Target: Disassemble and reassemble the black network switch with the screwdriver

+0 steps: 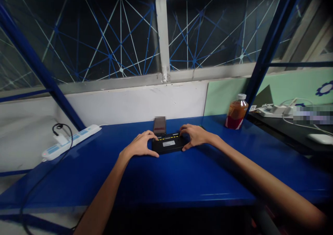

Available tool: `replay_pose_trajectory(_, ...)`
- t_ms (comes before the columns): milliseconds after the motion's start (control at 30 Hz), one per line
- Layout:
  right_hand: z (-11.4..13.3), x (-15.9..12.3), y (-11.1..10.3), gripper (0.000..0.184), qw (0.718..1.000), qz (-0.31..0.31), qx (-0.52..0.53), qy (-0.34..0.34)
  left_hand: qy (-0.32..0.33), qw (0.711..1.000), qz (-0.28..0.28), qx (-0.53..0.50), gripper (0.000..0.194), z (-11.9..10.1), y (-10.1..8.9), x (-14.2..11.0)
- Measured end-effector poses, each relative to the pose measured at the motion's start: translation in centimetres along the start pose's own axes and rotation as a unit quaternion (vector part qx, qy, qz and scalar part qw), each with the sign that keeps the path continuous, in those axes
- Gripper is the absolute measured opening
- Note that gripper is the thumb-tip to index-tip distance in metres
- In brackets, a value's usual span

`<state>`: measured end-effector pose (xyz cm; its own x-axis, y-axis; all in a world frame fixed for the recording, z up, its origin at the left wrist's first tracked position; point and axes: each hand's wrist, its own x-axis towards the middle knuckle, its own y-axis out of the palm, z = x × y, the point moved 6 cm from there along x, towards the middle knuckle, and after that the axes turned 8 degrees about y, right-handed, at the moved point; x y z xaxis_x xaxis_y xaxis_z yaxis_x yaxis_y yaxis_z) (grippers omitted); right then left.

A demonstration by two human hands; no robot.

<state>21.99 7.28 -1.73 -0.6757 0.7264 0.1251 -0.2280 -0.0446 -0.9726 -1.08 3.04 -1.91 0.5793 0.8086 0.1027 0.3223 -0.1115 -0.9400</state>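
A flat black rectangular box [166,148] lies on the blue tabletop [179,179] in front of me. It carries a white label, and a row of yellow marks runs along its far edge. My left hand [142,145] is curled around the box's left end, thumb by the near edge and fingertips at the far edge. At the opposite end, my right hand [195,136] grips it in the same way, with the fingers over the far corner. Just behind the box is a dark phone-like slab [159,125]; its top edge is blurred out.
A white power strip [75,139] with a black cable [41,179] plugged in lies at the left. A bottle of orange-brown drink [236,112] stands back right. Farther right, a black surface [293,131] bears a white mouse [321,138] and cables. Blue posts [270,51] frame the table.
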Motion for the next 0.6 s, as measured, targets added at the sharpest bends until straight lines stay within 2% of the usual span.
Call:
replay_pose_trajectory(167, 0.56, -0.26, 0.17, 0.057, 0.999, -0.031, 0.018, -0.020, 0.009, 1.000, -0.003, -0.013, 0.061, -0.01, 0.10, 0.08)
replay_pose_trajectory(600, 0.53, -0.45, 0.39, 0.056, 0.997, -0.060, 0.033, -0.025, 0.015, 0.999, -0.018, -0.023, 0.056, 0.15, -0.07, 0.22)
